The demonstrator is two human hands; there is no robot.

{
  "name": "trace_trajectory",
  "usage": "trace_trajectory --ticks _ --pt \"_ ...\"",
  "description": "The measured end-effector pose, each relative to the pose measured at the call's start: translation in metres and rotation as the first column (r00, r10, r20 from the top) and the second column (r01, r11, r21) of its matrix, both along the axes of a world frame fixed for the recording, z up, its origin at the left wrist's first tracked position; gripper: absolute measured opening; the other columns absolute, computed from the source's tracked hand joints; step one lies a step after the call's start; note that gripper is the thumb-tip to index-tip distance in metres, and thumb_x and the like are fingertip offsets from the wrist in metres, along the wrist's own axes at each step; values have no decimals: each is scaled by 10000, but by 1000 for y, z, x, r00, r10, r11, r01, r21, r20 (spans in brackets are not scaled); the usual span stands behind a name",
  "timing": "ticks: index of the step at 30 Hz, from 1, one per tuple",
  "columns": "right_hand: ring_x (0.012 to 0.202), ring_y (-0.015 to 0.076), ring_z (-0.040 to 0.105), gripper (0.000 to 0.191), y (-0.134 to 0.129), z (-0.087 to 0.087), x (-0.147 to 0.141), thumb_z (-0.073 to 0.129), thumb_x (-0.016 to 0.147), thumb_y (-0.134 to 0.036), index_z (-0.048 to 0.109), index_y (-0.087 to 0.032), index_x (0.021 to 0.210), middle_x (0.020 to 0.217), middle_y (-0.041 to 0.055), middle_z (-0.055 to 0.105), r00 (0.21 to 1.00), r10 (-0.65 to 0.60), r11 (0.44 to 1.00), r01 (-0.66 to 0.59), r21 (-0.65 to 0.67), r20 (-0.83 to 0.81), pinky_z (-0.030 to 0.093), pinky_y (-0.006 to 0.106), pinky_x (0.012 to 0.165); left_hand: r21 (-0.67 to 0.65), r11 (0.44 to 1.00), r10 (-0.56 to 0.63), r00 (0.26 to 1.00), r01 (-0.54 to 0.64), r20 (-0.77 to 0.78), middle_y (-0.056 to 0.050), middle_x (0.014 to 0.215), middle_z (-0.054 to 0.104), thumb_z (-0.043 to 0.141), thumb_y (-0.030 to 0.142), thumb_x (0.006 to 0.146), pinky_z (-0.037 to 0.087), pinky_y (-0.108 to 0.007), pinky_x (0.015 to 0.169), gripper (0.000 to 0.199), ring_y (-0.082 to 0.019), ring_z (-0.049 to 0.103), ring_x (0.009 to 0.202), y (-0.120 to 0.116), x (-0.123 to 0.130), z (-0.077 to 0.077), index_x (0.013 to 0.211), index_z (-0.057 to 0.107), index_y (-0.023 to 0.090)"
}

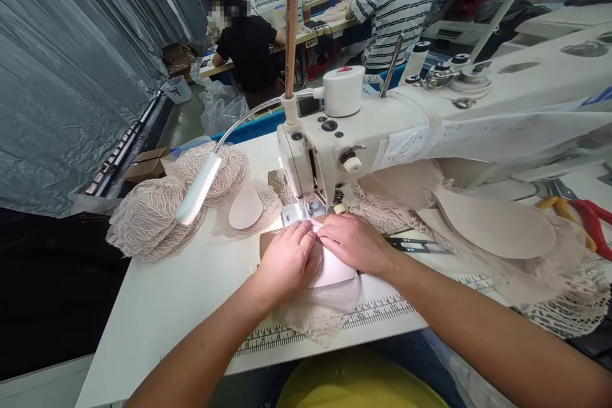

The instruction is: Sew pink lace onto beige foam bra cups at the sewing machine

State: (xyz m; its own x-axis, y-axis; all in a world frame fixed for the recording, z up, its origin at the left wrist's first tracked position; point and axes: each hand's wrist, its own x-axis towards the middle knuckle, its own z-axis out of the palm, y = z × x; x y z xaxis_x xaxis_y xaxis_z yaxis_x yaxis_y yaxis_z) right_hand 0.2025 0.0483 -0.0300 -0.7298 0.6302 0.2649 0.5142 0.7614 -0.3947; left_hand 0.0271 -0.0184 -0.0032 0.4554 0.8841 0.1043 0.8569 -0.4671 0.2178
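Under the needle of the white sewing machine (306,159) lies a pale pink cup-shaped fabric piece (335,271), with sheer lace trailing from it toward the table's front edge. My left hand (291,258) grips it from the left, fingers together and fingertips close to the presser foot (308,209). On the other side my right hand (354,242) holds the same piece, its fingers bent and meeting the left fingertips just in front of the needle. The fabric edge beneath the fingers is mostly hidden. Dark thread snips (415,245) lie beside my right wrist.
Stacked lace pieces (153,217) and a loose cup piece (246,205) lie left, under a lit lamp (198,188). More cups and lace (497,223) lie right, near red-handled scissors (590,220). A printed ruler (377,311) runs along the front. Two people sit beyond.
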Motion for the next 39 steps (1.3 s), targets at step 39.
trace_trajectory --ticks 39 --pt "662 150 451 314 3 -2 -1 410 867 -96 686 -176 992 749 52 579 982 -183 982 180 55 55 309 261 612 1 967 -249 952 253 -180 -171 1265 552 479 277 853 312 -534 1041 391 -324 452 1216 32 -44 10 1188 558 93"
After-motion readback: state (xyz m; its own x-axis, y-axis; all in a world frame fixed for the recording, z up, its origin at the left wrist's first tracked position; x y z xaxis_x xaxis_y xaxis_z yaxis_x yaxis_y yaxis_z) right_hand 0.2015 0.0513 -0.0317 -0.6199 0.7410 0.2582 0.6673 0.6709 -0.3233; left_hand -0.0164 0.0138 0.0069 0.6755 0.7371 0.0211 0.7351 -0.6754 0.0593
